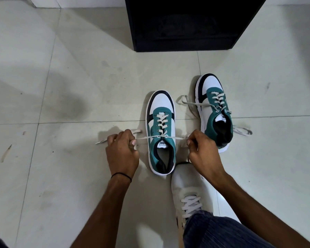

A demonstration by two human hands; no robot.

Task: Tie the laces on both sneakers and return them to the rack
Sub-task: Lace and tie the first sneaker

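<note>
Two teal, white and black sneakers stand on the tiled floor, toes pointing away from me. The left sneaker (161, 133) is between my hands. My left hand (122, 151) pinches one end of its white lace (145, 137), and my right hand (202, 153) pinches the other end. The lace runs taut and level across the top eyelets. The right sneaker (216, 111) sits a little farther off to the right, its laces (190, 102) loose and trailing on the floor on both sides.
A black shoe rack (186, 24) stands straight ahead against the wall, its dark shelf opening facing me. My own foot in a white sneaker (188, 190) rests just behind the left sneaker's heel. Pale floor tiles (70, 77) spread out on all sides.
</note>
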